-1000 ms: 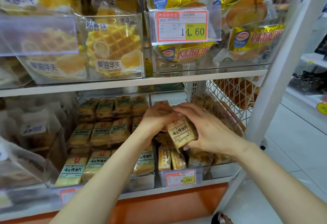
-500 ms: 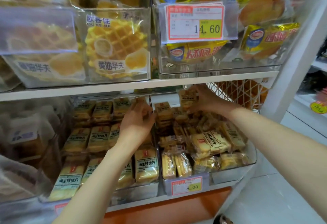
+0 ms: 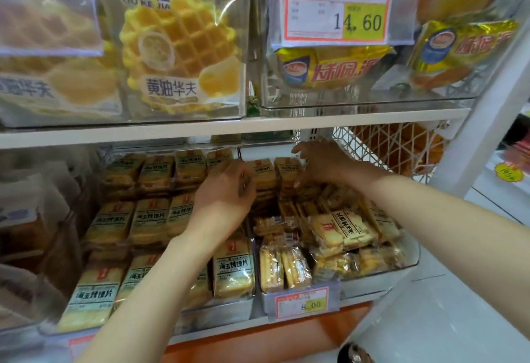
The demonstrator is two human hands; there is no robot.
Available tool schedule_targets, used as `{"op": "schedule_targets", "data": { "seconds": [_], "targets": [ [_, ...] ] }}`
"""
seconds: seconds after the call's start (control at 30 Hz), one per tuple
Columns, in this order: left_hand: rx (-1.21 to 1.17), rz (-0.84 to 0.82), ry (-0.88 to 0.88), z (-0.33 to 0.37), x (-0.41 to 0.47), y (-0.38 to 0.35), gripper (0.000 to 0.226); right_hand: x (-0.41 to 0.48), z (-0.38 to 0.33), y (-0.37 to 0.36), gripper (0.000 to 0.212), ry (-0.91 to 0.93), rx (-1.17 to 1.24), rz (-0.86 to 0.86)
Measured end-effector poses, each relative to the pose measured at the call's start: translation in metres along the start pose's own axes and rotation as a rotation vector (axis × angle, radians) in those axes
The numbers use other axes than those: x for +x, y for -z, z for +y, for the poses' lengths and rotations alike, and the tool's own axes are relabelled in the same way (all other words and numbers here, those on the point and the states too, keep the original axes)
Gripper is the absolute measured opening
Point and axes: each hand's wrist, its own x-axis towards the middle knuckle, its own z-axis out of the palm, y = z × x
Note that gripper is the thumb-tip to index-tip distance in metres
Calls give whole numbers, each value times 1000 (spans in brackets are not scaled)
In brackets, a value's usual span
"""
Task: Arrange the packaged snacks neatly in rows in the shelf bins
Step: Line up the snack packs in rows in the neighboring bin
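Starting at the left of the frame: the left bin on the lower shelf looks basically done. The toast-slice packets lie flat in tidy rows, labels up, front to back.

The left hand hovers mid-frame over the divide between the two bins. Only its back is visible, with the fingers bent downward. Honestly can't tell if it's got a packet pinched under there or is just curled over nothing.

Just right of it, at the far end of the right bin, there's a short back row of packets standing up side by side. The right hand is reaching in under the upper shelf with its fingers loosely spread and nothing gripped. Its fingertips rest against that row, like it's squaring the packets up.

Everything nearer the front of that bin is a mess. The loose packets lie tilted and piled on each other, and a couple are on edge behind the 8.00 price tag.

So my read is that the left bin is sorted and the right one is barely started, with the first row being set at the back. The next move would be grabbing one from the jumble, turning it label-forward, and slotting it in beside the back row. There's not much headroom under that shelf, and crinkly wrappers slide, so I'd guess the row needs steadying with one hand while the other feeds.
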Motion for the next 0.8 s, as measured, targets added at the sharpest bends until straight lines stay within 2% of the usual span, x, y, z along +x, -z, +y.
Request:
{"op": "schedule_targets", "data": {
  "seconds": [0.07, 0.13, 0.2, 0.27, 0.37, 0.43, 0.63, 0.8],
  "targets": [
    [96, -77, -65, 8, -1, -4, 19, -14, -2, 9, 39, 32, 60, 48],
    [190, -161, -95, 13, -1, -8, 26, -32, -10, 16, 20, 77, 141, -40],
    [221, -183, -83, 12, 1, -10, 29, -49, -23, 17, 23, 160, 237, -188],
    [171, -133, -32, 6, 4, -11, 25, -55, -34, 12, 30, 218, 285, -253],
    [73, -53, 56, 0, 6, -5, 16, -50, -44, 0, 37, 271, 212, -302],
    [54, -33, 56, -2, 5, -2, 13, -44, -50, -9, 39, 270, 134, -339],
    [32, -22, 33, -7, 6, 4, 13, -33, -56, -10, 16, 232, 75, -200],
    [-2, -26, 62, -10, 6, 7, 14, -31, -53, -1, 10, 160, 196, -108]
  ]
}}
